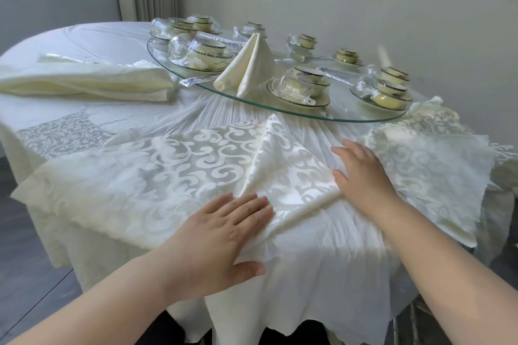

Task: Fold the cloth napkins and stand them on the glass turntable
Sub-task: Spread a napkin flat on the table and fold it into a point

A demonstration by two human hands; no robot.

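left fingers (248, 204) flat on napkin (286, 165), right fingers (346, 152) straight

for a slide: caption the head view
Left hand and right hand press a napkin flat; a folded napkin stands on the turntable.

**Round table, turntable behind, napkins along the near edge**

The table (84, 36) carries the glass turntable (350, 120) behind its middle, reaching toward the far and right edges. On the turntable's near-left part stands a folded napkin (249, 64), with bowl-and-cup sets (300, 87) to its left, behind it and to its right. A spread napkin (168, 165) lies at the table's near edge, its right corner turned over onto itself. The left hand (224, 235) rests flat on its near part and the right hand (361, 171) on the flap's right side. A folded cloth (92, 82) lies toward the left edge, just left of the turntable. A napkin pile (431, 165) lies at the right edge, before the turntable.
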